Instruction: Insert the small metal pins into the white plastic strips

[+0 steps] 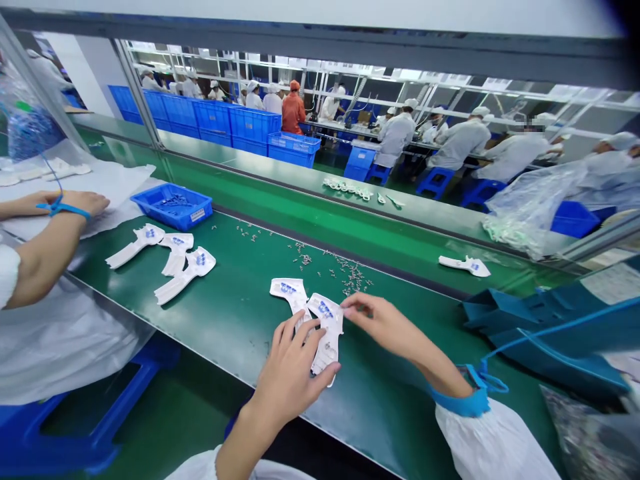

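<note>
My left hand (293,370) and my right hand (374,320) are both on a white moulded piece with a blue printed patch (327,327), lying on a green conveyor belt (240,320). My left fingers cover its lower part, and my right fingertips pinch its upper edge. A similar piece (289,291) touches it on the left. Several small metal parts (345,270) are scattered just beyond my hands. Further left lie several more white pieces (185,263). A co-worker's hand (63,203) rests on a white sheet (120,197).
A blue tray of small parts (173,205) stands on the belt. Another white piece (465,265) lies at right, beside a teal plastic bin (540,327). Behind a raised metal rail, co-workers in white gowns sit on blue stools (435,181) near stacked blue crates (215,120).
</note>
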`<state>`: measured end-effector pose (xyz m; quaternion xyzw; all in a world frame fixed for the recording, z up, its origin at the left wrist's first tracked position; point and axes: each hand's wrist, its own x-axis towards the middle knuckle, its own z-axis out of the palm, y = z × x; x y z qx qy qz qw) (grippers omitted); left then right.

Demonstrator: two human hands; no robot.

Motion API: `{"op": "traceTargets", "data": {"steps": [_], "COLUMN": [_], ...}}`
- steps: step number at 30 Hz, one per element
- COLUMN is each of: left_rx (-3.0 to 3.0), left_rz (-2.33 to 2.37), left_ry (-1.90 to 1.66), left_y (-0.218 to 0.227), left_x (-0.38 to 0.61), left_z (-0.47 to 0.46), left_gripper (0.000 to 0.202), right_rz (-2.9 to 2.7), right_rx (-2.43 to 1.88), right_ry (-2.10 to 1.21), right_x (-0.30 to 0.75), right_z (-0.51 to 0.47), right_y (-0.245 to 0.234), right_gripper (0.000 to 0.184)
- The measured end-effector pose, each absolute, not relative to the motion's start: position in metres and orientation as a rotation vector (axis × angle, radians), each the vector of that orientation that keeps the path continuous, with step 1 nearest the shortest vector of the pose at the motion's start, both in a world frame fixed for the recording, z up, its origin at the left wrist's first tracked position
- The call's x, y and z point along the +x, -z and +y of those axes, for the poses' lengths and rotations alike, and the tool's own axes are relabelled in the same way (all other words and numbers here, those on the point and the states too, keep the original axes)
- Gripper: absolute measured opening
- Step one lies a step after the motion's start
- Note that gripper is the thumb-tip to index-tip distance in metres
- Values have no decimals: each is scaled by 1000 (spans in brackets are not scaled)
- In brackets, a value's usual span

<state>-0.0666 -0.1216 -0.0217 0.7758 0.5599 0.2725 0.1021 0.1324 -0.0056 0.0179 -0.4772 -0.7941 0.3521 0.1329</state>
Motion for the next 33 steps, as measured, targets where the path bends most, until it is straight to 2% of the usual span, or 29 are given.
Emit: {"op": "traceTargets", "data": {"steps": [4,6,13,25,28,33], "left_rx": [2297,2294,2301,2320,2294,2241], "left_rz": [1649,1654,1654,1657,1652,1587], "left_ry": [-811,-804,-771,-781,-863,-1102], "left_y": [25,26,25,24,23,20], "left_x": [-67,-67,-67,-67,-68,-68], "left_z": [-121,-121,-120,-119,-120,-121], "left_gripper": [39,39,38,38,39,28], "right_rz": [-2212,-2211,-2201,-2230,-2206,-2137], "right_rx": [-1579,-1604,-1630,-1597,-1547,-1157], "right_ry": [-331,-247,-187,-189,-340,-1260], "right_x": [171,181,187,184,177,146], "right_z": [34,49,59,49,28,-17], "right_y": [10,25,44,27,12,-15], "right_gripper": [32,31,20,14,14,20]}}
